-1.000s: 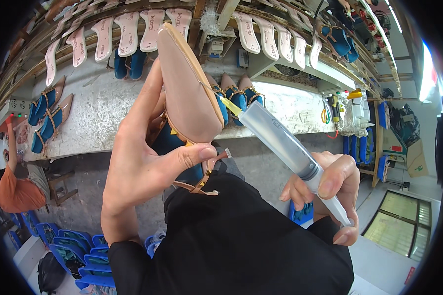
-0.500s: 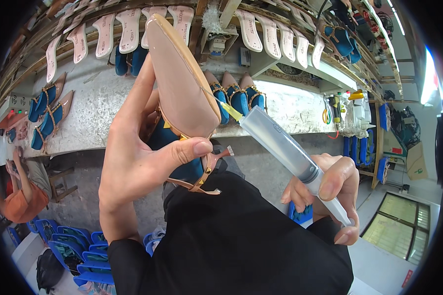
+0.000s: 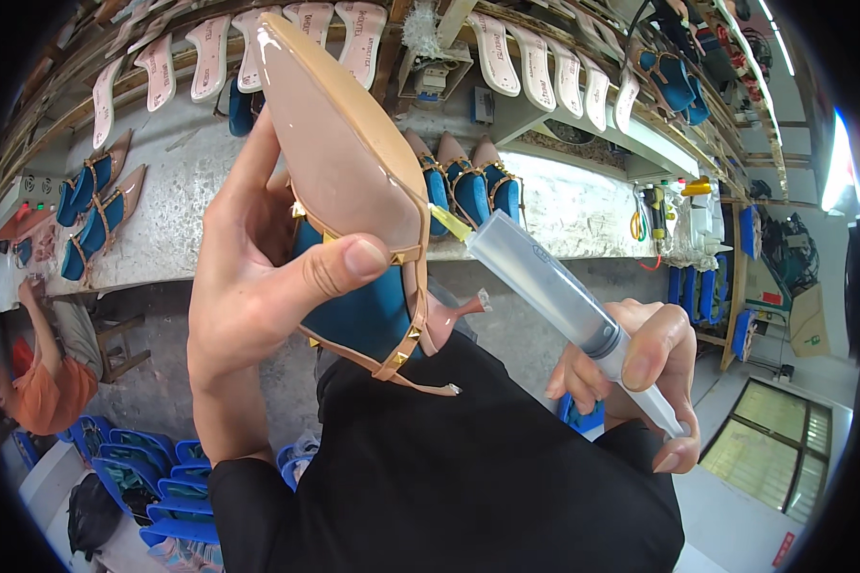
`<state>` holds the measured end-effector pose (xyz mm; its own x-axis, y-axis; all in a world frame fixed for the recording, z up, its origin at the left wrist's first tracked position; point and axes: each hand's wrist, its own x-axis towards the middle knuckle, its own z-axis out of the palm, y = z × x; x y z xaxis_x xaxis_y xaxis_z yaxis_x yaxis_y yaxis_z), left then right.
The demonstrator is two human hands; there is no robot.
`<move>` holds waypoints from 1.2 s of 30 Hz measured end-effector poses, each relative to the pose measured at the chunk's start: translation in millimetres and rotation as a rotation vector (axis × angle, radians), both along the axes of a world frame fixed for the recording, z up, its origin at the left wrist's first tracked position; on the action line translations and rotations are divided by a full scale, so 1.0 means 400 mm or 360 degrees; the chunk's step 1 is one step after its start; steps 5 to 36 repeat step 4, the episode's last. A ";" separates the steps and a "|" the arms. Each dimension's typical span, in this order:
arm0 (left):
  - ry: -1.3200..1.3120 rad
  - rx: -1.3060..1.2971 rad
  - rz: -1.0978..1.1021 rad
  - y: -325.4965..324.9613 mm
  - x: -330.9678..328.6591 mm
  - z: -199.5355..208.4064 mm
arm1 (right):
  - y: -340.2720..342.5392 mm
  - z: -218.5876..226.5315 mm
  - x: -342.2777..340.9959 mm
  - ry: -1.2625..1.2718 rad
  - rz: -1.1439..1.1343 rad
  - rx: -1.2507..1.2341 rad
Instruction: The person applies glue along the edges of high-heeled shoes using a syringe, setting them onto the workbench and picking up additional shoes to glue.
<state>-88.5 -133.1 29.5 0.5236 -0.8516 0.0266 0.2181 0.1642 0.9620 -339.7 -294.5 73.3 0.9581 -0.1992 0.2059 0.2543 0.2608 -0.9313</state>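
My left hand (image 3: pixel 277 267) is closed around a pink pointed high-heeled shoe (image 3: pixel 349 162), its toe pointing up and its tan sole edge turned toward the right. Blue lining and a strap with gold studs show below my thumb; the strap's loose end hangs down. In my right hand (image 3: pixel 640 368) is a clear plastic syringe (image 3: pixel 545 282), held by its barrel end with the thumb at the plunger's end. Its yellow needle hub (image 3: pixel 449 222) is close beside the shoe's side. The needle's tip is hidden behind the shoe or too thin to make out.
Several similar shoes (image 3: pixel 463 186) stand on the worn bench (image 3: pixel 564 224), with more at its left. Pale pink insoles (image 3: pixel 535 67) line the rack above. Blue trays (image 3: pixel 177 497) are stacked lower left. A co-worker in an orange top (image 3: pixel 62 387) is at the far left.
My left hand has turned the shoe, so more of its sole, lining and heel shows, and its toe has moved left. The syringe has stayed nearly still.
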 end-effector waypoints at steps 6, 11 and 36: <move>0.0182 -0.0115 -0.0016 -0.002 0.011 -0.016 | 0.000 -0.003 -0.005 0.0014 -0.0019 0.0028; 0.0182 -0.0115 -0.0016 -0.002 0.011 -0.016 | 0.000 -0.003 -0.005 0.0014 -0.0019 0.0028; 0.0182 -0.0115 -0.0016 -0.002 0.011 -0.016 | 0.000 -0.003 -0.005 0.0014 -0.0019 0.0028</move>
